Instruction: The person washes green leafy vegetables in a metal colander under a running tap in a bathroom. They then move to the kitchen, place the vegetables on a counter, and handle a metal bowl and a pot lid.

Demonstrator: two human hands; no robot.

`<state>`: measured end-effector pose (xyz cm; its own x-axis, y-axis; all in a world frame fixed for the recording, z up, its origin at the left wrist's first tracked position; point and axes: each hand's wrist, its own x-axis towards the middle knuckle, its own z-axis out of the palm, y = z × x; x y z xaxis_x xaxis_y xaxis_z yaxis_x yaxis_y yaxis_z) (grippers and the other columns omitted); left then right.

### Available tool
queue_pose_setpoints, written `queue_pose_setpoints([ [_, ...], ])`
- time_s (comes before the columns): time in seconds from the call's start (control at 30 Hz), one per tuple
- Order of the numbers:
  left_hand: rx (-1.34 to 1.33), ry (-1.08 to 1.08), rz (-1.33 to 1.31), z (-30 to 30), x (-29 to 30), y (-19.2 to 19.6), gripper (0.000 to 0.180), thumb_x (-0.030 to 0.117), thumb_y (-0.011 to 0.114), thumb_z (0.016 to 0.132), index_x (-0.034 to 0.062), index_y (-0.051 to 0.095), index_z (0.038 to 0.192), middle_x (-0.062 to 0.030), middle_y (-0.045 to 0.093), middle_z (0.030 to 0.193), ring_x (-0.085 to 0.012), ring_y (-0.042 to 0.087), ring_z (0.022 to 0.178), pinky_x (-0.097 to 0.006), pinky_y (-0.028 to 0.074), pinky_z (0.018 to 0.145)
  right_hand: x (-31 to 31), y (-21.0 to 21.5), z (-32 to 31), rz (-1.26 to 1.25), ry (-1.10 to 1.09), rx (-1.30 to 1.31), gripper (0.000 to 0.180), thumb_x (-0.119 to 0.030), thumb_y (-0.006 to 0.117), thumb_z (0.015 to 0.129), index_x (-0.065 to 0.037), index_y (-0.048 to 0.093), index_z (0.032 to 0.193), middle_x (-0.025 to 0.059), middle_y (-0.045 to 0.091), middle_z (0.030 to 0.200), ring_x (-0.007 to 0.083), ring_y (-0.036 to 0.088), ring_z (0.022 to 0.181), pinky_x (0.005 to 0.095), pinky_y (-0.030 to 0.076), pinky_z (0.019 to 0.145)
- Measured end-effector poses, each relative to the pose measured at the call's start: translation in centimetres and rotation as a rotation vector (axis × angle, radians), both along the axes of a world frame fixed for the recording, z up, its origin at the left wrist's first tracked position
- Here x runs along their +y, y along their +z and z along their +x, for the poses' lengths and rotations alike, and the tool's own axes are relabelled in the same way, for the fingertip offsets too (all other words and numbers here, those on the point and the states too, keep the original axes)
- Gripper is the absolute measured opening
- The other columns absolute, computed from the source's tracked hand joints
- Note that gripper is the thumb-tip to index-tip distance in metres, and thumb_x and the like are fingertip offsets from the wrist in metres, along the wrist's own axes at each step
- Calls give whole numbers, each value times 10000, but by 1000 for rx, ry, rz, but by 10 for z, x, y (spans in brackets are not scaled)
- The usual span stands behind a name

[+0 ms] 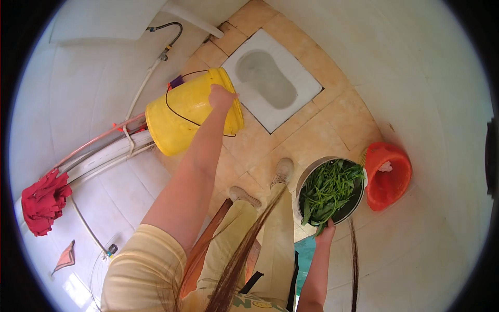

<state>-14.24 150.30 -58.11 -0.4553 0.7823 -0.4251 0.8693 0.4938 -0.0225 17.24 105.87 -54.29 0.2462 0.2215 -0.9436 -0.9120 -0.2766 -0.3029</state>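
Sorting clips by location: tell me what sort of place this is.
Probably a tiled bathroom: a squat toilet set in the floor, a water hose along the white wall, and a red mop.

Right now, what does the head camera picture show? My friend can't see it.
The person's left hand tips a yellow bucket toward a white floor toilet, while the right hand holds a metal pot full of green leaves. An orange basket sits beside the pot on the tan tile floor.

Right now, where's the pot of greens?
The pot is low on the right, held by the right hand, beside the orange basket.
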Motion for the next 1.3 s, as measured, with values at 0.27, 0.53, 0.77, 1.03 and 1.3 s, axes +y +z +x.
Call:
queue_pose_setpoints([
  [0.27,-17,166,10,-131,-53,1,817,440,797,512,-68,411,1023,-171,608,885,-267,621,812,-330,507,667,-1,23,-36,-52,95,-69,358,-147,417,868,42,438,1171,141,489,1168,274,499,1047,394,413,890],
  [0.53,-397,946,69,-413,-225,-85,831,473,776,554,-60,442,1097,-134,554,929,-242,579,721,-347,488,482,-6,-41,-133,-40,201,-81,421,-187,416,876,18,364,1240,141,440,1221,291,455,1102,424,395,914],
  [0.77,-713,1489,182,-549,-463,-16,465,453,359,898,98,450,1184,-111,561,1089,-250,577,902,-441,478,769,-36,21,-219,-24,299,-131,405,-209,378,888,10,390,1229,130,456,1217,282,455,1107,421,390,919],
  [1.03,-990,1740,298,-619,-633,-89,574,524,329,877,65,379,1219,-188,498,1156,-352,513,1020,-460,442,851,-81,-4,-335,89,481,-192,363,-190,385,875,-9,444,1184,108,523,1151,251,529,1030,385,455,864],
  [1.3,-1185,2025,512,-613,-718,-146,539,485,348,888,69,351,1230,-182,492,1156,-333,529,1002,-429,442,866,-102,0,-456,203,756,-153,346,-175,399,880,31,458,1152,124,534,1128,248,528,1021,372,437,877],
])
